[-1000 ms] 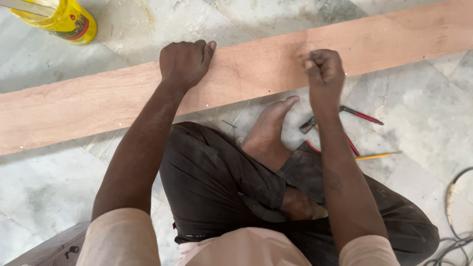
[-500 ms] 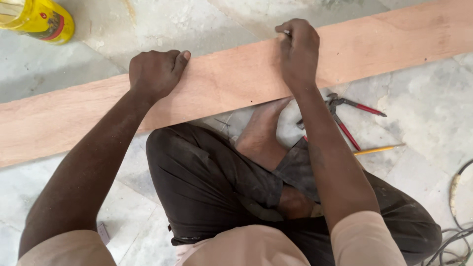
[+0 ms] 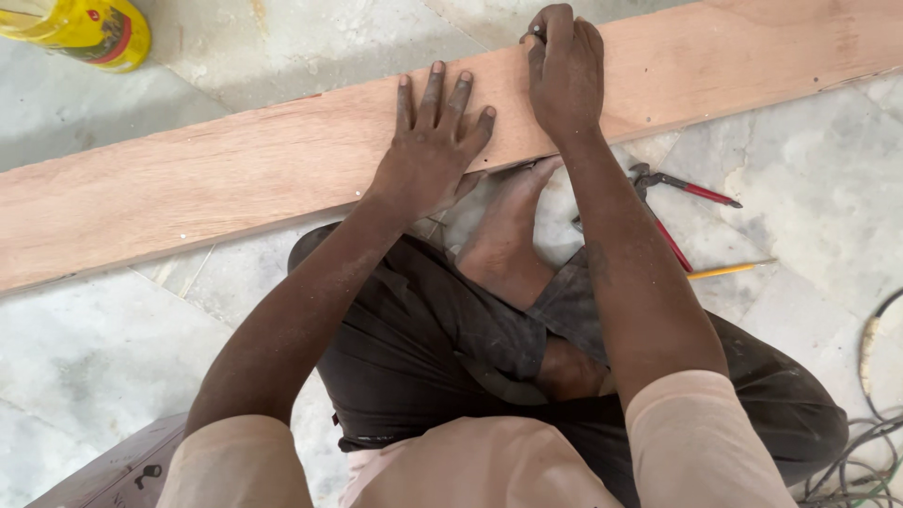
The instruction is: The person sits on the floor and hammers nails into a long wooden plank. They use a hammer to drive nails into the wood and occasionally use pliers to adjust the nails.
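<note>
1. The long wooden board [image 3: 235, 179] lies on the marble floor [image 3: 113, 348], running from the left edge of the frame up to the upper right corner, just beyond the seated person's bare foot [image 3: 503, 235]

2. The left hand [image 3: 428, 141] lies flat on the board near the frame's centre top, fingers [image 3: 437, 89] spread wide and gripping nothing; it looks to be pinning the board down

3. The right hand [image 3: 564, 71] sits at the board's far edge, top centre-right, fingers curled tightly round a small dark thing; what it is cannot be told, as only a tip shows

4. To do this step well, I judge the flat palm should keep firm downward weight close beside the working hand, so the board does not slide on the smooth floor; the right hand's stroke should stay slow and steady along the edge

5. Red-handled pliers [image 3: 682, 188] and a yellow pencil [image 3: 729, 270] lie on the floor at right, below the board and apart from both hands; grey cables [image 3: 870, 442] curl at the lower right

6. The one container, a yellow bottle [image 3: 80, 28], lies on its side at the upper left, well apart from the hands; its contents cannot be seen
</note>
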